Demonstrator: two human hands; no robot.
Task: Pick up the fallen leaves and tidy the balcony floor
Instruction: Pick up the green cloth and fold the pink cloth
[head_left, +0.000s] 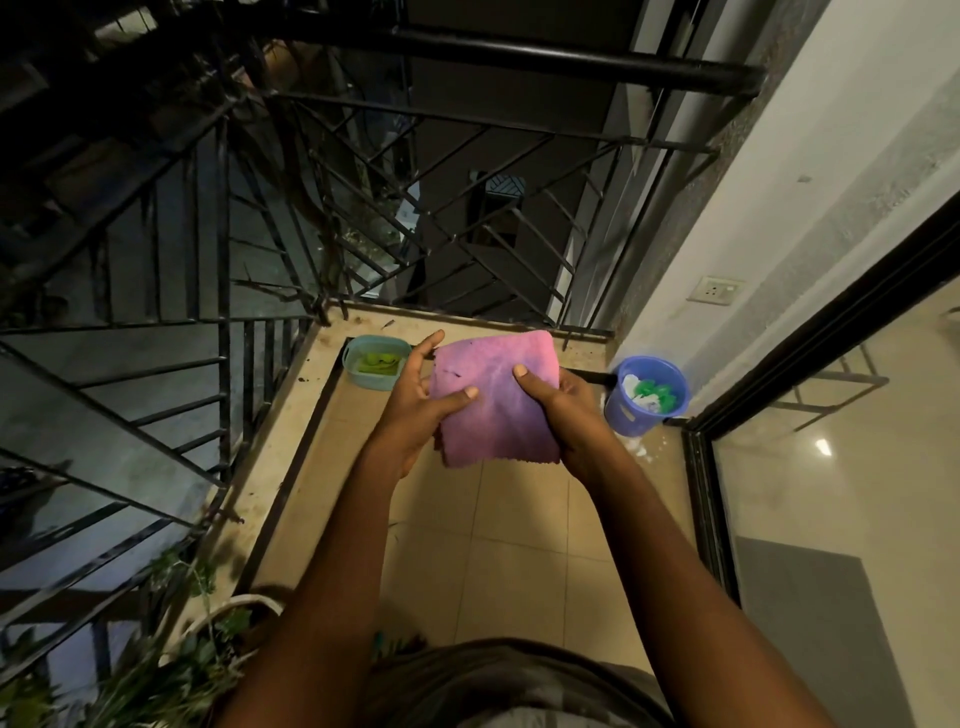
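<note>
Balcony floor (519, 545) by night: beige tiles hemmed by a black railing (223, 312) on the left and far sides, with a glass door (831, 467) on the right. At centre a person holds a folded pink cloth (498, 410) above the tiles. The left hand (415, 410) grips its left edge, thumb pressed on the face, and the right hand (566, 415) clasps the right edge the same way. Green leaves (376, 361) lie in a teal tub (374, 339) at the far kerb (no loose ones show on the open tiles), so the picking-up appears largely done and wiping looks to be the step in hand. The next move likely calls for lowering the cloth flat to the tiles and drawing it across in strokes. Room is narrow: a blue bucket (628, 415) stands in the far right corner beside the door track, a potted plant (223, 613) crowds the near left, and the raised kerb (291, 467) under the railing carries dark specks.
</note>
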